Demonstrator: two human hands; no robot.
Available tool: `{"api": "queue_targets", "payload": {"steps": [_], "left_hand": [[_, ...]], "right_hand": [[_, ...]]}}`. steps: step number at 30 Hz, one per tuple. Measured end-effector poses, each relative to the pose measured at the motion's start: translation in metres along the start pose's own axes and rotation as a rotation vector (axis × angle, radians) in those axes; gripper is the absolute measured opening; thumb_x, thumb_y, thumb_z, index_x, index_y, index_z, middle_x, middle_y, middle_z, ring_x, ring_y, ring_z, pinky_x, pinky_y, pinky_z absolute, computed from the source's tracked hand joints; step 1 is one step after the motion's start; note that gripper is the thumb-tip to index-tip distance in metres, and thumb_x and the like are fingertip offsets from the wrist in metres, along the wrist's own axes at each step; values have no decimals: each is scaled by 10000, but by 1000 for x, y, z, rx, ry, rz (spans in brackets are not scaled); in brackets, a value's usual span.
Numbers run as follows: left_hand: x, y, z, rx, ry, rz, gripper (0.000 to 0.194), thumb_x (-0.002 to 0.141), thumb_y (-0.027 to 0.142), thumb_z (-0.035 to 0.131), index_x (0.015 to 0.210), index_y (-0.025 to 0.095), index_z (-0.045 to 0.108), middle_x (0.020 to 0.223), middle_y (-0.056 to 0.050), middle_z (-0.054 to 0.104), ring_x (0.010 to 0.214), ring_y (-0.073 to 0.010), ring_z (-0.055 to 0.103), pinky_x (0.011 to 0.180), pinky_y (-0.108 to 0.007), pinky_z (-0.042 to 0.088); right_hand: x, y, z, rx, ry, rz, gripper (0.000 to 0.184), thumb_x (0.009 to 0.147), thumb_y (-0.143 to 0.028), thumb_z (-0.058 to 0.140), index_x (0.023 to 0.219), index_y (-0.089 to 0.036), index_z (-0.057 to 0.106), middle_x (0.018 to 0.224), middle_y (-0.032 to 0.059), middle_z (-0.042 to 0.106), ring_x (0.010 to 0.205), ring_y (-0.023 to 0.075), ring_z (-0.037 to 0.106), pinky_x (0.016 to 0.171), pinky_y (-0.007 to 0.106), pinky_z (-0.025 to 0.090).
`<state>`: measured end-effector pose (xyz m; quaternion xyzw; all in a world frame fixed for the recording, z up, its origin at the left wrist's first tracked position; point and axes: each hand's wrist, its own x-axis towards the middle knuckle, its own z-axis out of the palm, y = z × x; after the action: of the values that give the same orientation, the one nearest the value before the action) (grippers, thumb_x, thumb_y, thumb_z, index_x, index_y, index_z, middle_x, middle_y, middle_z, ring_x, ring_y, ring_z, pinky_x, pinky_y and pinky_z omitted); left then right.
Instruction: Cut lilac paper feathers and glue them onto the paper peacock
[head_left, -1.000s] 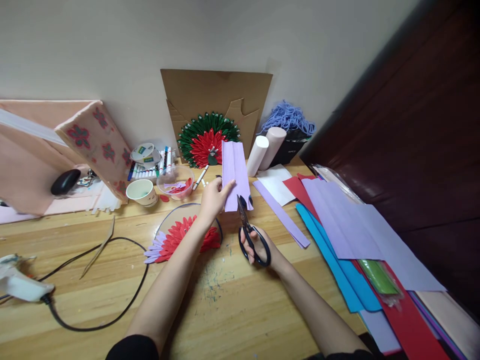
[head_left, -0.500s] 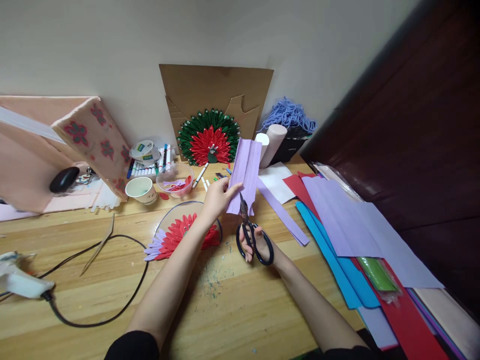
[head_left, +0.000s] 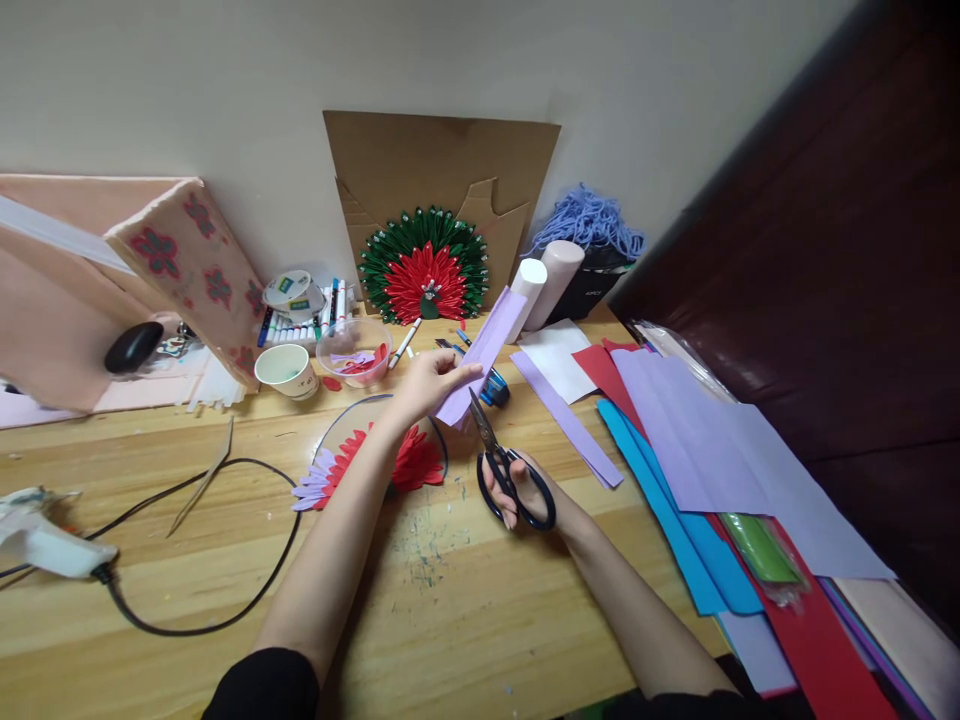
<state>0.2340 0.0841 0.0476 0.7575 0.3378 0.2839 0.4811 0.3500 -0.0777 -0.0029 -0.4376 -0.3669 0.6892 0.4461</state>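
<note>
Pinched in my left hand is a folded piece of lilac crepe paper, held tilted above the table. My right hand has its fingers through the handles of black-handled scissors. The blades point up toward the paper's lower edge and stand just apart from it. Below my left forearm lies a round clear disc bearing red petals and lilac petals; the forearm hides part of it. A lilac paper strip rests on the table to the right.
Lilac sheets, blue paper and red paper overlap at the right. A glue gun with a looping black cord lies left. Behind are a paper cup, a plastic bowl and a cardboard panel with a peacock design.
The lilac paper has turned from broad side to a narrow, slanted view in my left hand. The scissors have come away from its lower edge, slightly down and right. A blue tool now shows behind it.
</note>
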Motion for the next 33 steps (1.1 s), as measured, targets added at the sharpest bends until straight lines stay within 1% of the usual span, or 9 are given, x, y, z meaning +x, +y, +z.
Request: {"api": "queue_targets", "payload": {"steps": [6,12,14,17,19,20,22,25,33], "left_hand": [[-4,3,-15,23,-188,16,389,725,469,597,512,152,530,485,38,413,452,-68,345,440,-208,223],[-4,4,-15,24,-334,110,257,720,387,636,605,159,667,583,-15,611,562,-112,533,520,-218,366],[-3,7,-15,-21,-211,127,215,755,361,609,738,163,692,753,-45,676,711,-136,595,629,-227,426],[-2,19,-17,-102,230,152,234,804,350,556,902,160,652,962,-71,661,862,-139,592,729,-232,440],[-5,30,-19,-127,471,121,253,793,381,571,866,145,629,875,-63,653,765,-120,581,660,-213,432],[-8,35,-19,-121,514,89,270,768,405,600,812,139,623,782,-47,643,682,-110,560,603,-206,416],[-14,42,-15,-87,371,14,318,720,446,639,674,132,617,614,-22,605,553,-99,507,515,-208,375],[-21,46,-2,-17,135,-47,365,699,488,639,633,130,657,586,-40,629,532,-121,523,485,-223,365],[-13,31,19,-139,82,-3,294,794,419,541,739,139,613,702,-56,670,639,-154,618,604,-250,470]], "right_hand": [[-7,-9,0,-137,-75,52,675,562,-827,471,698,-166,472,392,-91,410,277,68,415,285,167,320],[-12,-18,-3,-251,-139,85,666,570,-819,474,687,-163,493,382,-92,396,266,57,363,267,170,289],[-11,-15,-6,-236,-126,58,667,582,-815,466,700,-160,499,391,-87,409,271,57,379,274,165,290],[-8,-6,-10,-124,-46,1,662,577,-807,492,715,-159,495,398,-82,433,278,63,415,288,162,320],[-3,0,-11,-37,47,-46,650,571,-795,521,716,-162,491,393,-82,437,280,69,432,298,167,348],[-1,2,-11,-6,84,-65,647,565,-794,531,711,-166,486,384,-83,435,275,74,433,296,172,355],[3,4,-9,23,130,-94,648,552,-802,531,697,-174,471,365,-86,424,261,80,423,284,178,349],[5,3,-5,8,184,-140,656,549,-812,517,698,-175,463,362,-91,416,260,70,414,287,167,332],[1,-4,4,-89,254,-190,667,566,-822,481,700,-169,471,374,-88,408,268,71,401,299,178,330]]}}
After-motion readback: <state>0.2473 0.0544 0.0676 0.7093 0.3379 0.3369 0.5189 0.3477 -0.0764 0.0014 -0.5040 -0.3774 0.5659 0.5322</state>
